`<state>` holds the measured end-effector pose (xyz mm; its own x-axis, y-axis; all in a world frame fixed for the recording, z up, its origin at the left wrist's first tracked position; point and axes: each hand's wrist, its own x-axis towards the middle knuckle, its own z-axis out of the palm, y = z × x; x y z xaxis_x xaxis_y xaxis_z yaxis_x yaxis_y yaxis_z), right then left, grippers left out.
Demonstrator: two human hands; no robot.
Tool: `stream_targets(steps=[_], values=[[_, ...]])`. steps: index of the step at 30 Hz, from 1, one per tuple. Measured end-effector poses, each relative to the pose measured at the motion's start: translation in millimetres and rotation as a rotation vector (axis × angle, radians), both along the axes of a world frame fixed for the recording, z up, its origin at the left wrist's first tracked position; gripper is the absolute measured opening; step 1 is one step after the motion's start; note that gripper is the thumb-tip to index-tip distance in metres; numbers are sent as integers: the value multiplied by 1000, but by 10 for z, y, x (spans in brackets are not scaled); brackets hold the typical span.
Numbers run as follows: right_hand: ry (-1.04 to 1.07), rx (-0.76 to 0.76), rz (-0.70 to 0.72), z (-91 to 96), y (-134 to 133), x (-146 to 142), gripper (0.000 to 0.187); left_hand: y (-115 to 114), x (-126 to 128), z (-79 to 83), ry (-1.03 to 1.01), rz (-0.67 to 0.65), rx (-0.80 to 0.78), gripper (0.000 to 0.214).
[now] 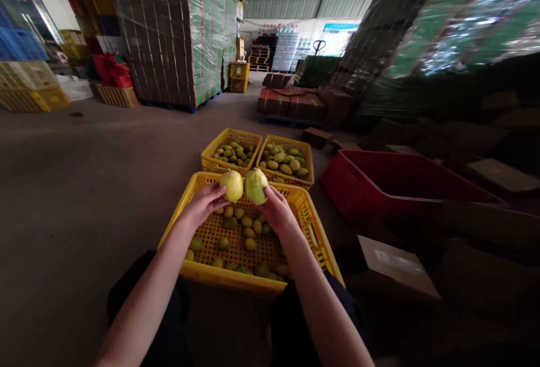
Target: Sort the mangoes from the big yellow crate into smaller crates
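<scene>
Fruits [232, 186] above open crate rim [234, 278]

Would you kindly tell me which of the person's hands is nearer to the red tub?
Right. The right hand, holding a greenish fruit, is left of the red tub; the left hand, holding a yellow fruit, is farther left, beyond the right hand.

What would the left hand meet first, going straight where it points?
Likely the greener fruit in the right hand, met by the yellow fruit the left hand holds; depth between the two is hard to judge.
</scene>
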<state>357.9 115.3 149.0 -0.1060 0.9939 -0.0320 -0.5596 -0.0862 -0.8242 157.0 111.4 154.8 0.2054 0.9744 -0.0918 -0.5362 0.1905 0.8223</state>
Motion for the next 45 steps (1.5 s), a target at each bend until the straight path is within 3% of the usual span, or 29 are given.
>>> stream_targets(steps=[9,17,20,24,28,31,35,39,42,45], values=[[-76,5,111,-24,-11,-74,45,-22,83,11,27,127,-71,29],[-191,49,140,-51,-78,-194,48,-48,239,-21,175,159,-10,44],[-323,181,53,-65,-103,-203,51,-43,267,-56,252,184,110,51],[-546,475,-110,-35,-116,-180,57,-49,196,-6,245,171,400,59],[-735,733,-143,21,-147,-128,61,-46,74,49,273,43,601,59],[-771,783,-136,28,-169,-101,61,-60,29,57,302,6,635,60],[-653,632,-120,3,-175,-146,58,-106,73,66,371,55,494,56],[-284,155,-45,-30,-133,-247,39,-93,177,55,243,31,171,53],[30,-149,64,-43,-77,-256,38,-47,225,36,38,35,-14,52],[227,-144,125,-36,-37,-200,37,-16,244,32,-131,45,-95,42]])
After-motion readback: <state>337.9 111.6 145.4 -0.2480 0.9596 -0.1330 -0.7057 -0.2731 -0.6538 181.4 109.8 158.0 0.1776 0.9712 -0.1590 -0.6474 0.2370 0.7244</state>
